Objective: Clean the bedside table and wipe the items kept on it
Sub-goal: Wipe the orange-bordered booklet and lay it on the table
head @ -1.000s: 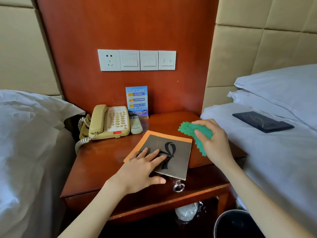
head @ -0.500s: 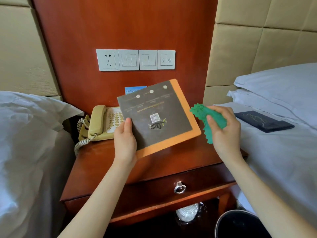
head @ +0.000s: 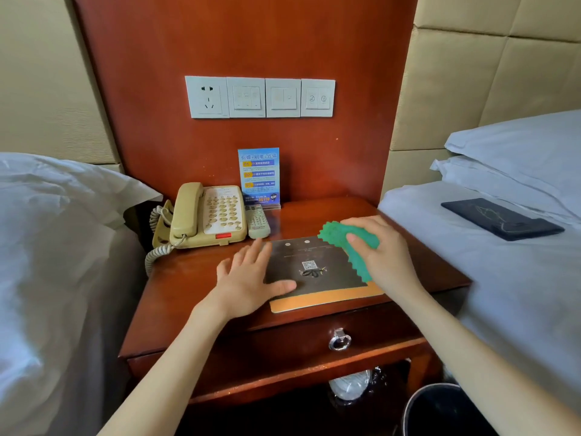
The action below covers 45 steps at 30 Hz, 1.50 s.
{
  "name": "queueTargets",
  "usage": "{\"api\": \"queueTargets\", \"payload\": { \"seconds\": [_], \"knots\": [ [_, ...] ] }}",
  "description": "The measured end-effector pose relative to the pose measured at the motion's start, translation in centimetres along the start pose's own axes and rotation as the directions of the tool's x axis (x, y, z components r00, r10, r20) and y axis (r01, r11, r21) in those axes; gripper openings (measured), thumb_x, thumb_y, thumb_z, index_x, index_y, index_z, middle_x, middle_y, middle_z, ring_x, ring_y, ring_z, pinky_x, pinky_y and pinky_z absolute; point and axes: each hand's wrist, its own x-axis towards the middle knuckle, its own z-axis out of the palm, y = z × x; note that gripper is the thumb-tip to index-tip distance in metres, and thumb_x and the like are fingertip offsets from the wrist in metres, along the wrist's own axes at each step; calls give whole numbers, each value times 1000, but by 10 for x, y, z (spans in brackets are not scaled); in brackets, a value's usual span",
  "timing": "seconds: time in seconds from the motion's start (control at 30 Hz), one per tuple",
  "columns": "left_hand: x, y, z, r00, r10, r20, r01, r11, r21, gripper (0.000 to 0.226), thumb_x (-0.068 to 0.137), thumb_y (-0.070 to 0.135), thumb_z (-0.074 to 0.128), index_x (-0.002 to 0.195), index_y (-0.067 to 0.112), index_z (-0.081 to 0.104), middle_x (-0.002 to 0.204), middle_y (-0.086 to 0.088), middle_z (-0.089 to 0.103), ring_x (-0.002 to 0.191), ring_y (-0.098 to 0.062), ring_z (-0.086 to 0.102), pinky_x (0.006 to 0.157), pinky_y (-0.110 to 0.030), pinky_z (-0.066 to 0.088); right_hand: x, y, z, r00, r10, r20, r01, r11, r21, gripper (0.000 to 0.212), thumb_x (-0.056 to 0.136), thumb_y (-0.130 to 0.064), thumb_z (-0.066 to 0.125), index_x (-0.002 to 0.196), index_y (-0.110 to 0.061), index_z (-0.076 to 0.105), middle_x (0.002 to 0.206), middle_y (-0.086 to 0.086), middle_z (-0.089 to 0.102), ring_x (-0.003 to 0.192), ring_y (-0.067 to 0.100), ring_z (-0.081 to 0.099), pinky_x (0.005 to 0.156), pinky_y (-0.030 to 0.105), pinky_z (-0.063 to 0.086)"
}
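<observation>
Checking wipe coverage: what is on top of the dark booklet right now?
The left hand lies flat on the booklet's left edge; the right hand presses a green cloth on its right part. What is printed beneath them is hidden.

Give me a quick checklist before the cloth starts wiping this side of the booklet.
1. Booklet lies flat on the bedside table: ok.
2. Left hand pins the booklet's left edge, fingers spread: ok.
3. Right hand grips the green cloth: ok.
4. Cloth is over the booklet's far right corner, ready to sweep: ok.
5. Booklet's near orange edge sits close to the table's front edge; may slide off: cannot tell.
6. Telephone and remote stand clear of the wiping path: ok.
</observation>
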Motion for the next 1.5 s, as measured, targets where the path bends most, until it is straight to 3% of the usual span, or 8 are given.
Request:
{"api": "queueTargets", "payload": {
  "seconds": [0.1, 0.23, 0.53, 0.83, 1.03, 1.13, 1.3, 1.5],
  "knots": [
    [-5, -14, -9, 959, 45, 279, -45, 999, -7, 118, 57, 88, 30, 154, 29, -2, 161, 13, -11, 148, -9, -11, 118, -44, -6, -13, -6, 26, 945, -64, 321, 72, 997, -13, 29, 92, -10, 58, 115, -26, 67, 118, -12, 60, 116, 3, 50, 106, 25, 34],
    [-3, -18, -14, 946, 55, 320, -68, 997, 31, 120, 55, 88, 36, 154, 31, -2, 161, 16, -8, 147, -6, -11, 119, -41, -7, -15, 1, 45, 735, -109, 670, 206, 976, -67, 33, 94, -17, 56, 123, -33, 62, 136, -17, 52, 134, -6, 31, 113, 25, 17],
    [-12, -18, -8, 966, 93, 241, -87, 996, -35, 116, 58, 88, 36, 154, 32, 2, 161, 15, -4, 147, -6, -10, 120, -42, -8, 64, 49, 61, 894, 292, 339, -104, 873, -477, 38, 96, -5, 44, 130, -16, 57, 136, 14, 52, 122, 35, 43, 100, 45, 41],
    [-14, -18, -3, 986, 86, 144, -69, 990, -124, 129, 63, 83, 52, 148, 26, -27, 161, 16, 11, 148, -7, 1, 121, -38, -2, 17, -11, 83, 793, 19, 608, 161, 957, -240, 35, 96, -18, 53, 127, -32, 59, 137, -3, 55, 134, 19, 37, 111, 33, 21],
    [-14, -21, -5, 978, 107, 178, -84, 988, -129, 134, 52, 89, 45, 149, 27, -23, 161, 17, 10, 148, -5, -2, 121, -38, -4, -16, -16, 30, 648, -64, 759, 137, 990, -34, 35, 90, -17, 62, 110, -45, 65, 124, -21, 61, 123, -8, 46, 109, 22, 32],
    [-13, -21, -6, 977, 114, 183, -92, 988, -124, 134, 50, 90, 43, 150, 28, -21, 161, 16, 10, 148, -7, -3, 120, -39, -5, -3, 6, 6, 720, 9, 693, 98, 989, -115, 36, 90, -11, 62, 106, -42, 68, 116, -24, 63, 115, -11, 52, 106, 20, 36],
    [-13, -20, -5, 980, 113, 166, -93, 988, -121, 134, 48, 91, 41, 150, 29, -18, 161, 15, 10, 148, -7, -3, 120, -40, -5, 44, 34, 33, 857, 189, 479, 19, 918, -396, 29, 94, -12, 55, 115, -26, 68, 125, 4, 64, 113, 26, 53, 104, 42, 40],
    [-14, -19, -1, 989, 79, 128, -62, 989, -131, 134, 56, 89, 51, 150, 27, -21, 162, 5, 12, 149, -8, 0, 120, -38, -3, 55, -3, 115, 864, 131, 486, 24, 954, -300, 29, 93, -15, 55, 116, -27, 67, 124, 8, 62, 121, 31, 46, 102, 36, 37]
  ]
}}
